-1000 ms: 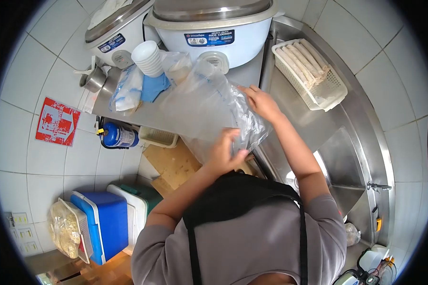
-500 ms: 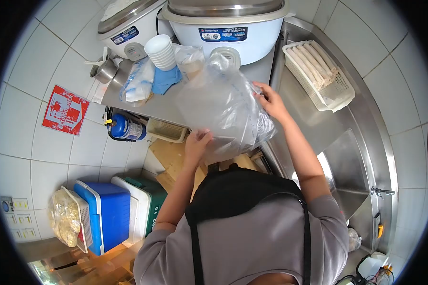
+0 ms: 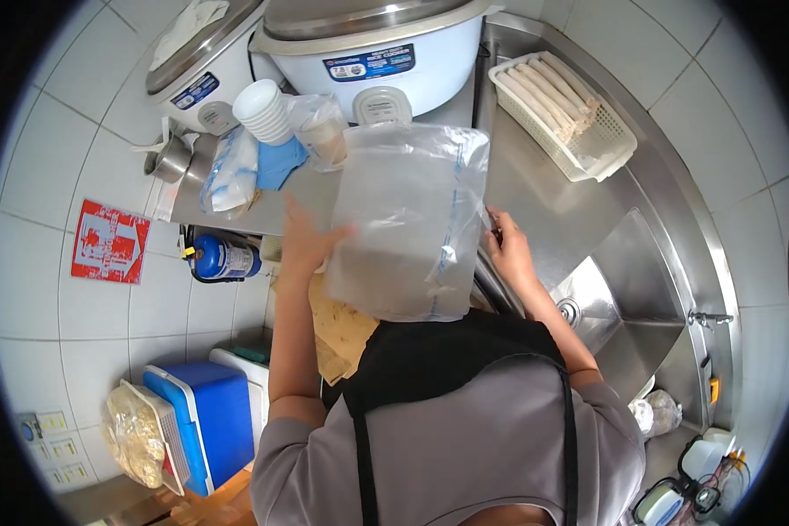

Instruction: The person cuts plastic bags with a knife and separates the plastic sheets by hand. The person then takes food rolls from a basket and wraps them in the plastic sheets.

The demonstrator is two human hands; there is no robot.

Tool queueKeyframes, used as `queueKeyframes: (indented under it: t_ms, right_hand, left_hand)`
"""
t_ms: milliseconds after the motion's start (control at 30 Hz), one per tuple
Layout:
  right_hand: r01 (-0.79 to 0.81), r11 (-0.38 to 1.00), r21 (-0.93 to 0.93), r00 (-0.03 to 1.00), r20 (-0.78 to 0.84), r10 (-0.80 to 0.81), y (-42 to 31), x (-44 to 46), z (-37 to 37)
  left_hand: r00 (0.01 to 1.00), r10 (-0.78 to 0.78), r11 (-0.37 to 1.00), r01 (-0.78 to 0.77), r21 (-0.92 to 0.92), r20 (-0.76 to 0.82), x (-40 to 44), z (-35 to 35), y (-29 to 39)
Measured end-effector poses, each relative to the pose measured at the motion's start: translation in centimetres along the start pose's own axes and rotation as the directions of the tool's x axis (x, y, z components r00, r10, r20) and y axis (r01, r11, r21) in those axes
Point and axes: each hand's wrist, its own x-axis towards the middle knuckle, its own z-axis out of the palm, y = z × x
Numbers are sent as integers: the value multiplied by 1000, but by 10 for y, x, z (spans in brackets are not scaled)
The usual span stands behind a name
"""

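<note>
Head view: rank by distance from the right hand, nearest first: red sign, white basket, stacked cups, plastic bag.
From the right hand:
1. Plastic bag: just to its left.
2. White basket: ahead and slightly right.
3. Stacked cups: ahead and left, on the counter.
4. Red sign: far left, on the wall.

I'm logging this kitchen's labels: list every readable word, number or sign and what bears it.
"HEAVY DUTY RICE COOKER": large cooker label.
"7.8": same label.
Too small, worn or blurred: that label's brand, smaller cooker label, red sign, extinguisher label, wall stickers, blue print on plastic bag.
</note>
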Motion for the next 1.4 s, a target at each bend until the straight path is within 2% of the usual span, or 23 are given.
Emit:
queueKeyframes:
  t_ms: [33,67,133,200,267,367,467,500,600,733,900,1000,1100,1200,1233,1333,1400]
  right_hand:
    - [67,997,-47,997,-29,-68,3,-4,2]
    - [3,998,-61,1000,-4,-3,3,-7,2]
    - [-110,989,-94,993,41,115,-1,-8,1]
    - [-123,985,-125,990,59,131,4,-10,4]
    - [-113,983,-145,989,79,125,5,-12,5]
    - [-70,983,-170,992,96,87,3,-15,4]
    - [-29,980,-198,993,108,51,-1,-11,10]
    - [-74,968,-240,992,86,98,4,-8,14]
    - [-75,972,-224,997,-45,67,18,-8,9]
    - [-103,963,-251,994,-51,93,12,-7,7]
    - [-108,938,-328,994,-67,91,34,53,24]
    - [-102,946,-308,994,-67,85,44,86,24]
    - [-2,967,-256,996,-88,-21,60,101,17]
    - [-76,986,-151,996,-65,67,74,105,-10]
    - [-145,980,-137,989,-36,141,73,102,-16]
    - [-166,964,-207,986,-65,156,69,96,-19]
    - [-202,935,-292,956,-267,123,94,105,-29]
  left_hand:
    - [989,114,990,-105,96,-90,4,-20,53]
    - [959,229,961,-195,197,-168,3,-26,94]
    - [946,294,947,-271,-171,134,2,7,138]
    - [794,405,907,-412,-89,453,-9,78,146]
    - [789,470,857,-515,8,396,-17,131,144]
    - [850,413,876,-469,110,328,-17,168,129]
    - [838,427,862,-490,126,340,-21,172,121]
    - [834,430,860,-495,125,347,-23,169,122]
    - [823,444,850,-512,124,353,-20,164,127]
    - [814,457,841,-526,123,359,-21,161,128]
    - [811,458,838,-530,126,365,-20,160,130]
    - [816,457,844,-524,117,356,-19,162,131]
    - [815,454,845,-522,116,360,-20,161,130]
    - [808,461,839,-532,118,367,-20,161,129]
    - [807,467,837,-535,115,361,-20,162,129]
    - [808,474,835,-539,112,351,-21,162,129]
    - [810,477,835,-539,110,343,-21,161,128]
